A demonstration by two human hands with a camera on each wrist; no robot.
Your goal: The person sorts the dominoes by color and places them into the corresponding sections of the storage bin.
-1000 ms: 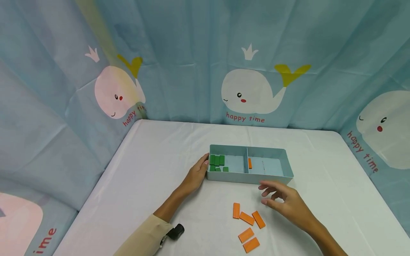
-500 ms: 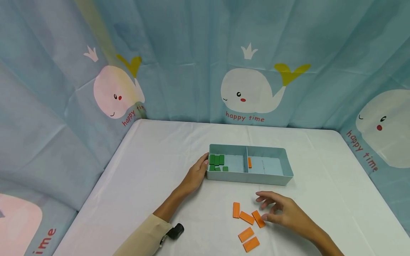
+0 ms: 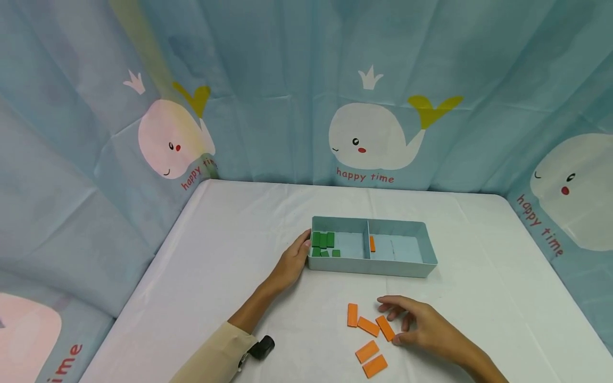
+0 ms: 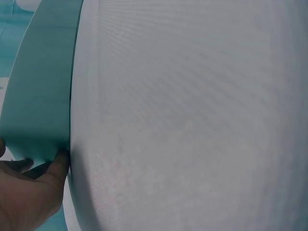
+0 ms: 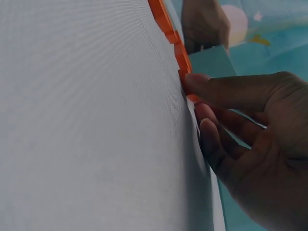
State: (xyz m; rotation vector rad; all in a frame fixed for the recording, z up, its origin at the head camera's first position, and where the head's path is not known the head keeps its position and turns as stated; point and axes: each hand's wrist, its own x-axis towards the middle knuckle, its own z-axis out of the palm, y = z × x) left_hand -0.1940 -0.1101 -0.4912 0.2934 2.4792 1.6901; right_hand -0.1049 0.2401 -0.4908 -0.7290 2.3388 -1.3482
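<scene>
My left hand (image 3: 289, 266) holds the left end of a light blue two-part box (image 3: 373, 266), fingers and thumb against its end wall. The left wrist view shows that hand (image 4: 33, 192) at the box's end (image 4: 41, 86). Low over the table, my right hand (image 3: 426, 327) has its thumb at the near end of an orange tile (image 3: 385, 328), with bent fingers spread beyond it. In the right wrist view the thumb (image 5: 226, 90) touches the tile (image 5: 184, 82). Several other orange tiles (image 3: 368, 326) lie just to the left and nearer.
Green tiles (image 3: 323, 241) lie in the box's left compartment. One orange tile (image 3: 372, 244) stands against the divider in the right compartment. A white cloth (image 3: 230, 234) covers the table, and a whale-print curtain (image 3: 273, 106) hangs behind it.
My right hand has come down from the box's front wall towards me, to the rightmost loose orange tile. My left hand stays at the box, which has not moved.
</scene>
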